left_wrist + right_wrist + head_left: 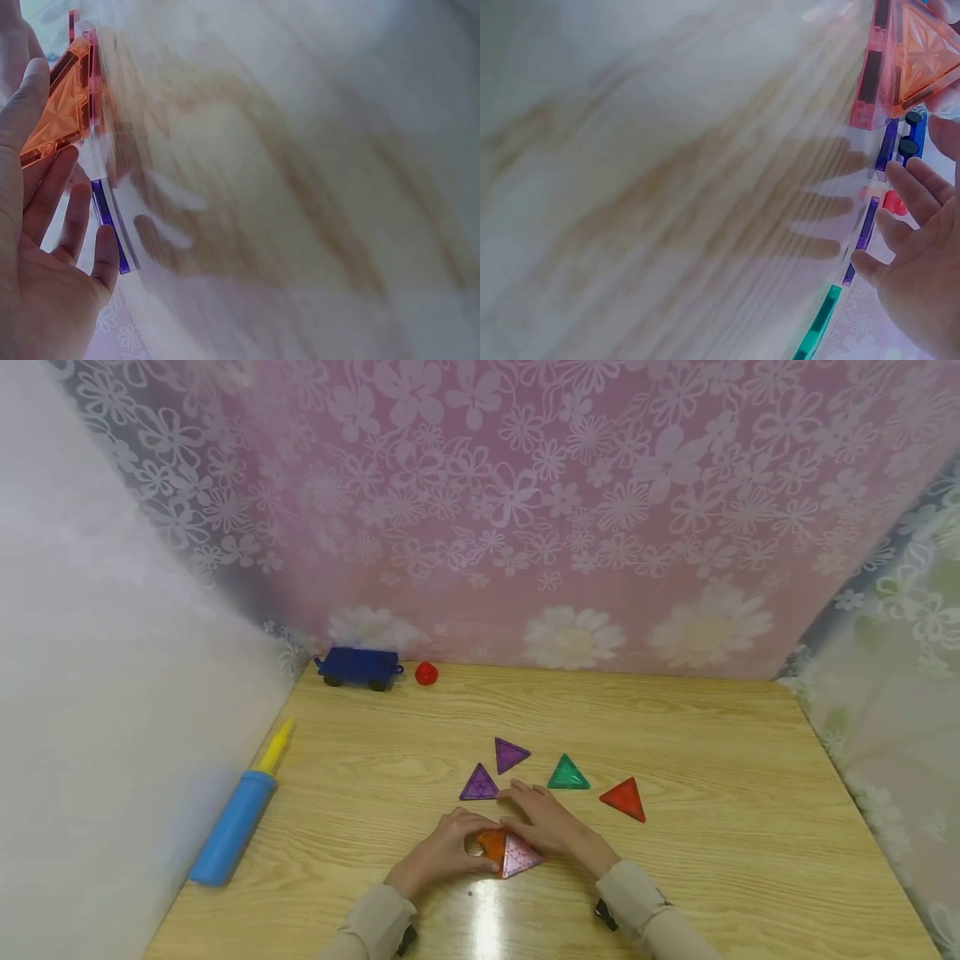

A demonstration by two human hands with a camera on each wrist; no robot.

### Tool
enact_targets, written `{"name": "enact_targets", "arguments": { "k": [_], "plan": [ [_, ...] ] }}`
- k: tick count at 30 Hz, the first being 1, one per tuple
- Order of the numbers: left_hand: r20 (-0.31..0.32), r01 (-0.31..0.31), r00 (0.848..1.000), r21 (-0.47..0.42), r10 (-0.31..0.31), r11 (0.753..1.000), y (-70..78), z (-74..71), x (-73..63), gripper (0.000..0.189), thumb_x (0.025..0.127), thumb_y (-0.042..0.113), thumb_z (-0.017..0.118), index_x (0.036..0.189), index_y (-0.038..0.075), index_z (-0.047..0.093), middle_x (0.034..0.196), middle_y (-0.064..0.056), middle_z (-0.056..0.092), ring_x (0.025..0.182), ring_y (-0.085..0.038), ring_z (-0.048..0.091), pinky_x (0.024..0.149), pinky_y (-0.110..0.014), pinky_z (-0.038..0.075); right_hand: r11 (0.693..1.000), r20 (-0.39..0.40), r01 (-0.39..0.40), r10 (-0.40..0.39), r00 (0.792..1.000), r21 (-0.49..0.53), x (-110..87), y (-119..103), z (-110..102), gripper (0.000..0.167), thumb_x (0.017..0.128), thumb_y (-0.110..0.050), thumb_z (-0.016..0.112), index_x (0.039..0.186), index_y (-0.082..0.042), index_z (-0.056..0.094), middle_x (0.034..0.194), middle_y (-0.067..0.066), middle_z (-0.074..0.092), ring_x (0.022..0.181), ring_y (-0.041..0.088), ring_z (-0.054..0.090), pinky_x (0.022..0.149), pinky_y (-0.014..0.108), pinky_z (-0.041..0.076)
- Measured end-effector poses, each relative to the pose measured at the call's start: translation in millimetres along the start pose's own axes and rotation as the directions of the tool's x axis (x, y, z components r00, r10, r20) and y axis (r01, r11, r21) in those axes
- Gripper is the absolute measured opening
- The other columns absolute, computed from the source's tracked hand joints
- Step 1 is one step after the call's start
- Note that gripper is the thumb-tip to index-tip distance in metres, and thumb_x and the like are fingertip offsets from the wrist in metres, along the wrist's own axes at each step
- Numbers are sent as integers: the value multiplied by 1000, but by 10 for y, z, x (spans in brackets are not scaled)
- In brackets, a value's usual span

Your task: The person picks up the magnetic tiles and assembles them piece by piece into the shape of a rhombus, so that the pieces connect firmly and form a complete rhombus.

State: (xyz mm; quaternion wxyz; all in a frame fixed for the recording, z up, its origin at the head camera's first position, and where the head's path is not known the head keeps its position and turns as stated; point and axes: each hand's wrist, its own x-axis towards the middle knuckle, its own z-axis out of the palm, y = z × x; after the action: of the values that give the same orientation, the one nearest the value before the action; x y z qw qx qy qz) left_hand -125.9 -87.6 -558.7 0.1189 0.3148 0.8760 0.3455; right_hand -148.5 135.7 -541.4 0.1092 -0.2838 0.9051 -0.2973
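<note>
My left hand [447,847] pinches an orange translucent triangle tile [60,112] between thumb and fingers, tilted up from the table. A pink triangle tile [521,857] lies flat against the orange one's right side. Over the upper side of the pink tile is my right hand [553,823], its fingers loosely spread and its thumb right at the top of the two tiles. Just beyond the fingertips lie two purple triangle tiles, the nearer purple tile [479,784] and the farther purple tile [511,755].
A green triangle tile [568,774] and a red triangle tile [625,799] lie to the right on the wooden table [750,827]. At the back left stand a blue toy wagon [360,667] and a small red piece [426,673]. A blue and yellow hand pump [234,828] lies along the left edge.
</note>
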Motion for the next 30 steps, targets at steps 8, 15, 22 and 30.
{"name": "enact_targets", "arguments": {
  "k": [8,15,22,30],
  "plan": [
    [4,3,1000,-18,-3,1000,3,-13,-4,58,77,45,74,127,19,61,123,9,62,111,-8,49,99,-36,37,1000,-61,30,-31,998,-9,126,29,-6,43,95,-25,56,135,-8,52,136,12,53,128,33,44,107,51,34],
    [8,-6,1000,-17,7,1000,3,-14,-5,58,77,47,74,127,20,62,123,9,62,108,-7,49,96,-35,37,1000,-68,22,-22,997,-8,337,31,7,48,92,-26,62,135,-8,51,136,10,53,127,30,45,107,48,34],
    [9,-4,1000,-38,4,999,22,-17,-10,56,77,43,75,126,20,62,123,9,62,110,-8,48,100,-37,37,1000,-17,-7,7,1000,12,486,7,16,60,91,-26,63,143,-9,40,145,10,43,137,30,34,113,51,22],
    [7,-14,1000,-13,14,1000,33,-26,-10,56,77,41,76,126,19,62,123,10,62,111,-8,48,100,-35,37,1000,-1,11,-11,1000,-1,606,31,45,60,91,-24,65,143,-6,40,145,13,43,134,31,39,111,47,29]
  ]
}}
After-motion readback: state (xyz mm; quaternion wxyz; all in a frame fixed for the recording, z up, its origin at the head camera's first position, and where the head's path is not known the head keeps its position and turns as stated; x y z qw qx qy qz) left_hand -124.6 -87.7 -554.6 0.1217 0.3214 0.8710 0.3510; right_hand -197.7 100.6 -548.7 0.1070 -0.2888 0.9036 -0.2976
